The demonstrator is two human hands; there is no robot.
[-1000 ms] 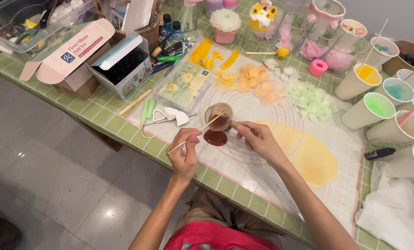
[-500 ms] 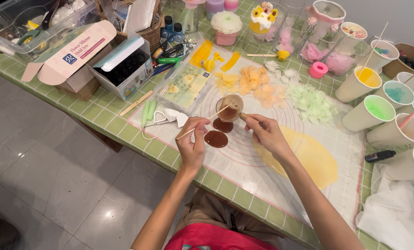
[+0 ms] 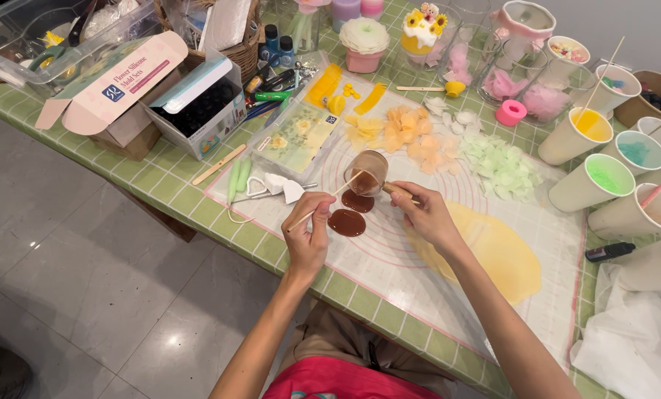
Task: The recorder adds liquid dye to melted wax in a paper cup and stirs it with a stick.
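Note:
My right hand [image 3: 425, 216] grips the wooden handle of a small metal melting pot [image 3: 370, 170], tipped toward me over a white silicone mat [image 3: 419, 258]. My left hand [image 3: 308, 230] pinches a thin wooden stick [image 3: 323, 201] whose tip reaches into the pot's mouth. Two round brown wax puddles lie on the mat just below the pot: one [image 3: 357, 201] under its lip, one [image 3: 346, 222] closer to me, beside my left thumb. A large pale yellow wax patch [image 3: 497, 255] spreads to the right of my right wrist.
Yellow, orange and green wax flakes [image 3: 497, 164] lie behind the pot. Paper cups of coloured wax [image 3: 591, 181] stand at the right. A flower mould tray [image 3: 295, 140], open boxes [image 3: 190, 103], a plastic tub and decorated candles [image 3: 364, 41] crowd the back of the green tiled table [image 3: 160, 177].
The pot has shifted slightly away from me and a second brown puddle now lies beneath it. My left hand moved with the stick, keeping its tip in the pot.

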